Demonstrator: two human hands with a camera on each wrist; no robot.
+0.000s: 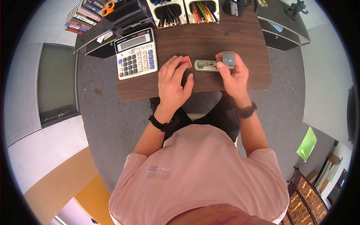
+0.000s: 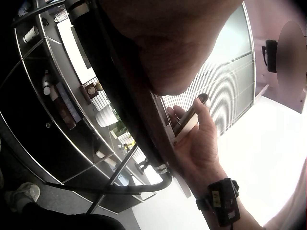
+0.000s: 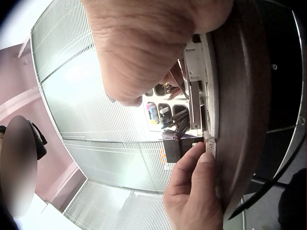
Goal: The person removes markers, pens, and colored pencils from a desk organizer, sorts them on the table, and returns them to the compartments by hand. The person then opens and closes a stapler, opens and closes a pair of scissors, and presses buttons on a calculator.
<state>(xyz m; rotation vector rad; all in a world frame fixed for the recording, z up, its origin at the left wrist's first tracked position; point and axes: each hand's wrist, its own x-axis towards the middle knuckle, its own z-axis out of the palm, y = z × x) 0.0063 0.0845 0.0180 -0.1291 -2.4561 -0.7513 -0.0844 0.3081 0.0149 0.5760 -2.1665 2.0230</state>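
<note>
In the head view, a stapler (image 1: 202, 66) lies lengthwise on the desk with its grey top part (image 1: 228, 60) lifted, showing the inside channel. The right hand (image 1: 236, 77) grips its rear end between thumb and fingers; the left wrist view also shows this hand (image 2: 204, 146) around the raised stapler part (image 2: 188, 120). Left of the stapler's front end is a small red and clear box (image 1: 186, 61). The left hand (image 1: 173, 83) rests its bent fingertips on that box, thumb apart from it. The right wrist view shows the left hand (image 3: 194, 194) beside the box (image 3: 211, 145).
A white calculator (image 1: 137, 54) lies left of the left hand. Pencil holders (image 1: 169, 15) and a dark mesh cup (image 1: 235, 9) stand at the back. Orange scissors (image 1: 107, 9) and stacked books (image 1: 84, 17) are at the back left. The desk's near edge (image 1: 138, 96) runs below both hands.
</note>
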